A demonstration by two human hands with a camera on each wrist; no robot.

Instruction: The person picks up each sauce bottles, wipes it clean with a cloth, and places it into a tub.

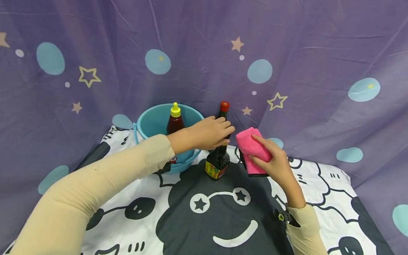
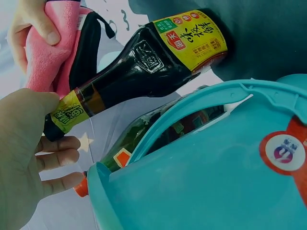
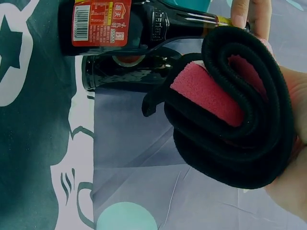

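Note:
A dark soy sauce bottle (image 1: 218, 160) with a yellow label stands upright on the patterned cloth. My left hand (image 1: 208, 133) pinches it near the top, thumb and fingers on either side of the black cap in the left wrist view. To its right, my right hand (image 1: 276, 164) grips a folded pink towel (image 1: 254, 148) with black backing, raised beside the bottle. The right wrist view shows the towel's black layers (image 3: 230, 148) rolled over one another. Close behind the soy sauce bottle stands a second glass bottle with a red cap (image 1: 224, 106), its body mostly hidden.
A light-blue bucket (image 1: 150, 122) stands left of the bottles, partly behind my left forearm. Inside it is a dark red squeeze bottle (image 1: 175, 123) with a yellow nozzle cap. A purple curtain (image 1: 207, 37) with stars hangs right behind everything.

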